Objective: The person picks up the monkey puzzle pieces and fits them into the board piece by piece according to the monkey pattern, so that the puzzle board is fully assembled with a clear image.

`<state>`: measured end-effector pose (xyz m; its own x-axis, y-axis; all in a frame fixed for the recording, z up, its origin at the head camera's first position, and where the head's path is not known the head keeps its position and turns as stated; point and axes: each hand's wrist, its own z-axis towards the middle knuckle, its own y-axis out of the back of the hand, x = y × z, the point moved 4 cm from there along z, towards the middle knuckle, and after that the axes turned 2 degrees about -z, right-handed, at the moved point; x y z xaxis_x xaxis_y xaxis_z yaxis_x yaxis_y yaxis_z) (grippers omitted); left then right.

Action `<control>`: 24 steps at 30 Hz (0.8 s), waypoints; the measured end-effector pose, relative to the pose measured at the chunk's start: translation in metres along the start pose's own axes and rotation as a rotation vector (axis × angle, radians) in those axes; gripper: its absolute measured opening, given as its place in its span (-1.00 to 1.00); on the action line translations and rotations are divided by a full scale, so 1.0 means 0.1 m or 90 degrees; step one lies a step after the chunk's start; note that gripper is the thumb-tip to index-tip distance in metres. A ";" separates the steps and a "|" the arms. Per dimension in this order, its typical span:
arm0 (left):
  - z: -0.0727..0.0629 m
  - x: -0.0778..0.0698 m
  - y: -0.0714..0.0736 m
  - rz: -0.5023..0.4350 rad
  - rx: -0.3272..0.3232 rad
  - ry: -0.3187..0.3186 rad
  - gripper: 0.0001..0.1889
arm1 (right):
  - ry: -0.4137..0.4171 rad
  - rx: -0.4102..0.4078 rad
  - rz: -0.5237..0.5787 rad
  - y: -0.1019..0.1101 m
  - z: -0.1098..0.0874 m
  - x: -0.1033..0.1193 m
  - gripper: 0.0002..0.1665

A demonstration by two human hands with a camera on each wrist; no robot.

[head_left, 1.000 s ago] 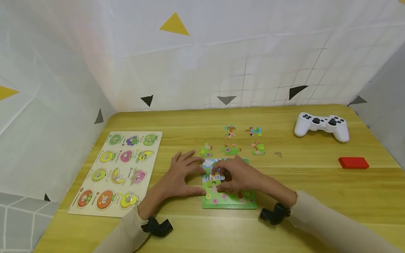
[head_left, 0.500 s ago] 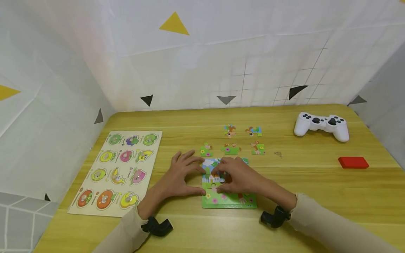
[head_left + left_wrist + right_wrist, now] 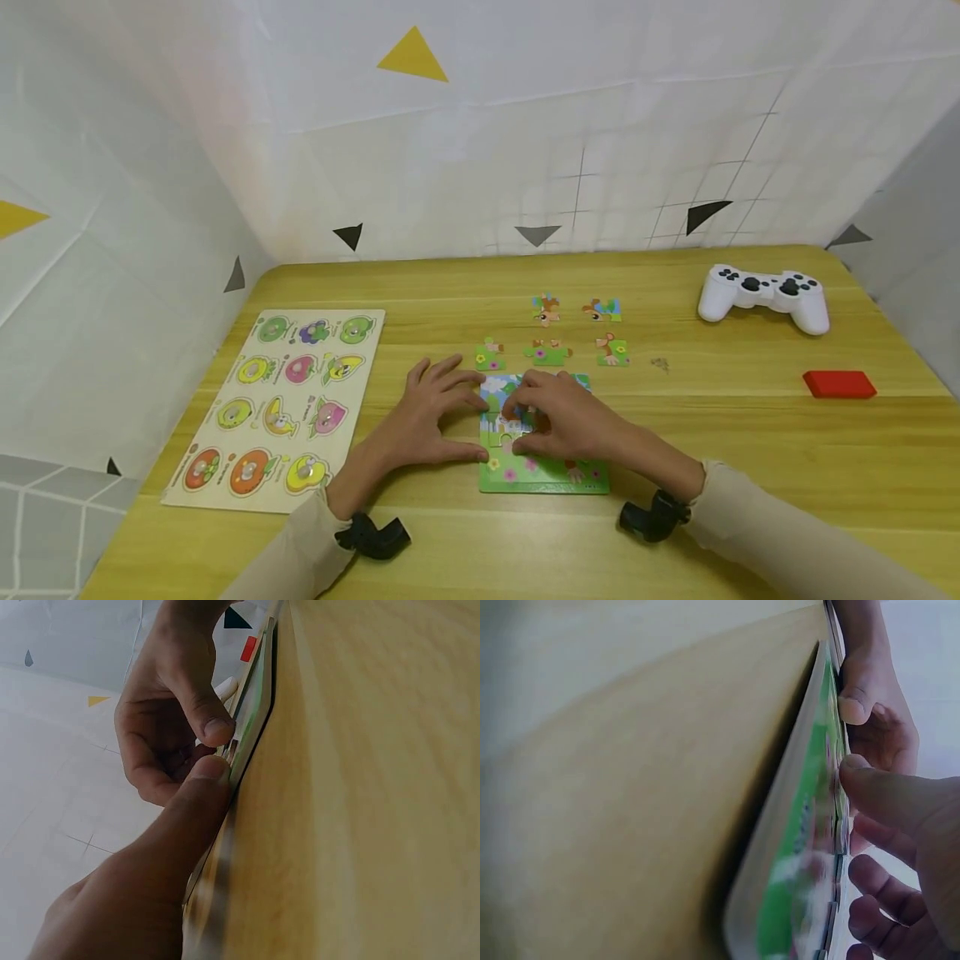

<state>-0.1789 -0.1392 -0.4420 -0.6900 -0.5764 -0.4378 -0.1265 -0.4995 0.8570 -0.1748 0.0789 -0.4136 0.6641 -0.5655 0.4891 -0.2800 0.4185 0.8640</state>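
A green-edged picture puzzle board (image 3: 543,488) lies at the table's middle, with blue sky at its top and flowers along the bottom. On its left part is a jigsaw piece with a house (image 3: 510,423), which my right hand (image 3: 566,414) pinches between thumb and forefinger. My left hand (image 3: 427,414) spreads thumb and fingers at the board's left edge, fingertips right at the rim. The right wrist view has the right thumb (image 3: 889,791) close over the board's surface. Much of the board's upper right is hidden under the right hand.
Loose jigsaw pieces lie behind the board, among them a flower piece (image 3: 490,357) and a deer-face piece (image 3: 602,311). A fruit peg puzzle (image 3: 360,417) lies at left. At right are a white game controller (image 3: 763,296) and a red block (image 3: 838,384).
The house piece has shifted slightly and now sits flatter on the board, with my right fingers lowered along with it. My left hand stays in place.
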 end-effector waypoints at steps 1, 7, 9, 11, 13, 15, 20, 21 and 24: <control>0.00 0.00 0.00 0.000 0.000 0.001 -0.45 | 0.003 -0.002 -0.001 0.00 0.00 0.00 -0.63; 0.01 0.00 0.00 -0.004 -0.002 0.000 -0.45 | 0.007 0.001 -0.024 0.00 0.00 0.02 -0.68; 0.01 -0.01 0.00 -0.004 -0.002 -0.002 -0.45 | 0.012 -0.002 -0.031 0.00 0.00 0.03 -0.68; 0.01 -0.01 0.00 -0.004 -0.003 -0.003 -0.45 | 0.011 -0.004 -0.033 0.00 0.01 0.03 -0.68; 0.01 -0.01 0.01 -0.005 -0.003 -0.003 -0.45 | 0.014 -0.007 -0.038 0.00 0.01 0.03 -0.69; 0.00 -0.01 0.01 -0.005 -0.003 -0.002 -0.45 | 0.016 -0.006 -0.040 0.00 0.01 0.03 -0.70; 0.00 0.00 0.00 -0.005 -0.002 0.002 -0.45 | 0.016 -0.001 -0.037 0.01 0.03 0.03 -0.69; 0.00 0.00 0.00 -0.004 -0.003 0.002 -0.45 | 0.016 -0.001 -0.037 0.01 0.03 0.03 -0.70; 0.00 0.00 0.00 -0.004 -0.004 0.000 -0.45 | 0.008 -0.004 -0.038 0.02 0.03 0.02 -0.71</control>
<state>-0.1789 -0.1391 -0.4419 -0.6892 -0.5729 -0.4435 -0.1270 -0.5071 0.8525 -0.1761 0.0759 -0.4107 0.6885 -0.5800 0.4354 -0.2361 0.3884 0.8907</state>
